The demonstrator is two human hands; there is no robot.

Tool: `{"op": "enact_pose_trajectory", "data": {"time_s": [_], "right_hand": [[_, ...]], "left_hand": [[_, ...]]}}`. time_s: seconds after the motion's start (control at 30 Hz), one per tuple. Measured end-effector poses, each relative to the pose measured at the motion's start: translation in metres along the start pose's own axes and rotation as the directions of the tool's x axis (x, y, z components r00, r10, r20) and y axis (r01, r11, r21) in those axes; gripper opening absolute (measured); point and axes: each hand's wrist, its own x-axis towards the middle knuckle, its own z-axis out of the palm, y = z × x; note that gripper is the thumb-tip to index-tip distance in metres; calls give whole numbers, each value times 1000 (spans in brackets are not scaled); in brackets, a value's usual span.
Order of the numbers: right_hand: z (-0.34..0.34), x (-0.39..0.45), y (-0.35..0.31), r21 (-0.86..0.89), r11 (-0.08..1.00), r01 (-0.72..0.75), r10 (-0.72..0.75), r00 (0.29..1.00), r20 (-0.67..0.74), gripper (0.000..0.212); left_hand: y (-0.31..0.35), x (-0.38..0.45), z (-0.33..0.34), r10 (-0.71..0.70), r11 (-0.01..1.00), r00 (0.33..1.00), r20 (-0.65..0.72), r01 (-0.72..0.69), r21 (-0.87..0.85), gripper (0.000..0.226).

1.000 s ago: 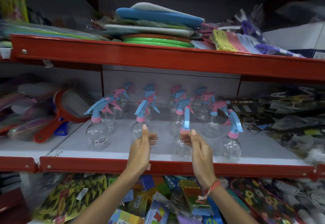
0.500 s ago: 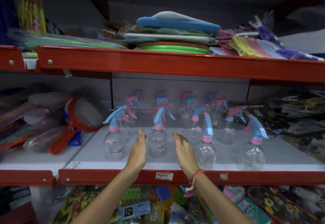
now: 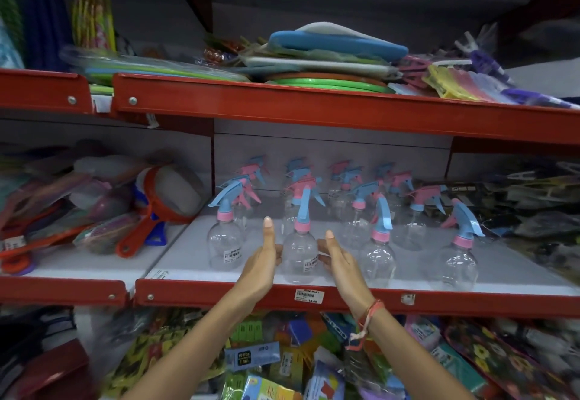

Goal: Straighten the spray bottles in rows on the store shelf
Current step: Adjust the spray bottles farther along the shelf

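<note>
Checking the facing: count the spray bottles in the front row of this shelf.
4: far-left bottle, the bottle between both hands, one right of them, and the far-right bottle. More stand behind, partly hidden.

Two bare forearms are showing from below, no sleeves reaching into view on either. Left hand (image 3: 262, 261): no ring, watch or band is showing on it; the thumbnail is looking short and unpainted. Right hand (image 3: 340, 256): likewise bare of rings, its thumbnail also looking plain. A thread bracelet (image 3: 369, 313) is circling the right wrist, orange-red strands mixed with paler pinkish ones, wound in several loops. A loose end is hanging off it, knotted and slightly frayed at the tip. No gloves are being worn.
</note>
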Motion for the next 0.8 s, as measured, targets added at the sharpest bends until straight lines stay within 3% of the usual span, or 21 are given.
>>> {"op": "enact_pose_trajectory", "data": {"time_s": [0.1, 0.27, 0.4, 0.5, 0.6, 0.7, 0.8], "right_hand": [[2, -15, 0, -5, 999, 34, -34, 999, 0, 65], [4, -32, -5, -5, 998, 56, -57, 997, -56, 41], [3, -39, -8, -25, 998, 56, -57, 998, -32, 46], [10, -44, -11, -93, 990, 110, -123, 981, -149, 50], [26, -53, -16, -91, 962, 258, -273, 931, -242, 47], [47, -57, -22, -21, 946, 324, -324, 936, -138, 41], [69, -48, -31, 117, 969, 219, -222, 975, 14, 39]], "left_hand": [[-3, -14, 1, 14, 999, 1000, -25, -13, 34, 134], [-2, -30, 1, 52, 996, 998, -17, -51, 76, 120], [-2, -35, 0, 51, 993, 999, 6, -52, 110, 123], [-6, -40, -4, 86, 989, 996, -11, -84, 118, 117], [-12, -42, -21, 136, 990, 984, -117, -129, 62, 105], [-18, -38, -48, 134, 991, 961, -240, -130, 30, 99], [-23, -29, -74, 107, 994, 934, -341, -110, 12, 101]]}}
